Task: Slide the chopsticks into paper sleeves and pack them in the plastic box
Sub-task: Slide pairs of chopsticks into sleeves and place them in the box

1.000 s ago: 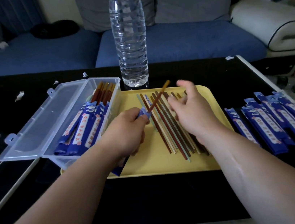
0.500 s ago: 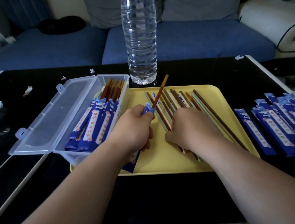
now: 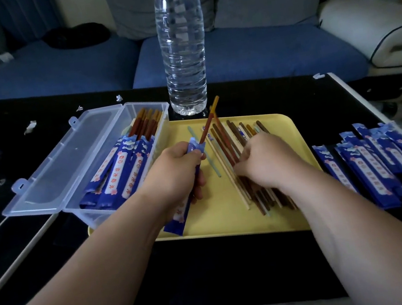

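- The plastic box (image 3: 84,217) sits open at the left of the tabletop (image 3: 211,269), against the yellow tray (image 3: 230,222). Its sleeved pairs (image 3: 120,175) lie as they did a second ago; nothing new has been packed.
- My left hand (image 3: 172,173) still grips the paper sleeve (image 3: 179,216) over the tray, fingers wrapped round it. One brown chopstick (image 3: 207,127) sticks out of its mouth, pointing toward the bottle (image 3: 183,51).
- The change is on the right. My right hand (image 3: 267,162), which a second ago hovered open above the loose chopsticks (image 3: 228,145), has dropped onto them, fingers (image 3: 245,157) curled and pinching at the sticks. Which stick it has, I cannot tell.
- I read this as fetching the second stick for the half-filled sleeve.
- The empty sleeves (image 3: 377,166) wait beside the tray, so much is left to do.
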